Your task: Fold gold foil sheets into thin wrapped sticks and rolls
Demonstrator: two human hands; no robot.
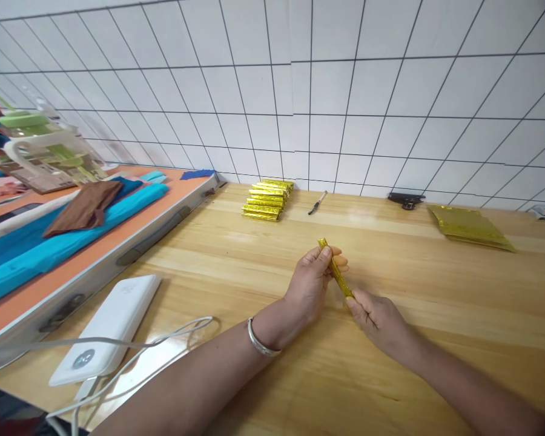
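Note:
A narrow strip of folded gold foil paper [339, 279] slants between my two hands above the wooden table. My left hand [311, 278] pinches it near the upper end, thumb on top, with the other fingers behind it. At the lower end, the thumb and fingers of my right hand [376, 315] are closed on the strip. Several similar gold folded strips [266, 201] lie in a row against the wall. To the right rests a flat stack of gold foil sheets [470, 227].
A pen [317, 203] and a black clip [406, 200] lie by the tiled wall. On the left are a white power bank [106, 330] with a cable, and an orange-topped surface [181, 197] bearing blue and brown cloth [84, 209] and a green-lidded bottle [25, 121].

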